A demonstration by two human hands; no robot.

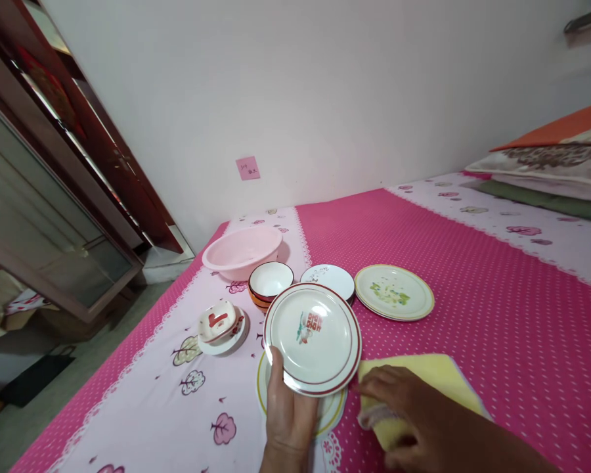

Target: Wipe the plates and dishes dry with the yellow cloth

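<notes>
My left hand (pixel 289 414) grips a white plate (pixel 320 355) with a dark red rim and a red and green motif, tilted so its face points up toward me. The thumb lies over its lower left edge. Partly hidden below is a yellow-rimmed plate (pixel 332 414) on the bedspread. To the right, my right hand (pixel 401 407) is closed on a yellow cloth (pixel 440 374), slightly blurred, beside the held plate. Part of the cloth lies spread on the pink sheet.
Behind stand stacked bowls (pixel 270 281), a white plate with a floral print (pixel 332 281) and yellow-rimmed plates (pixel 396 292). A square dish (pixel 217 322) rests on a saucer (pixel 241 332) at left. Near the wall sits a pink basin (pixel 243 253); folded bedding (pixel 561 167) lies far right.
</notes>
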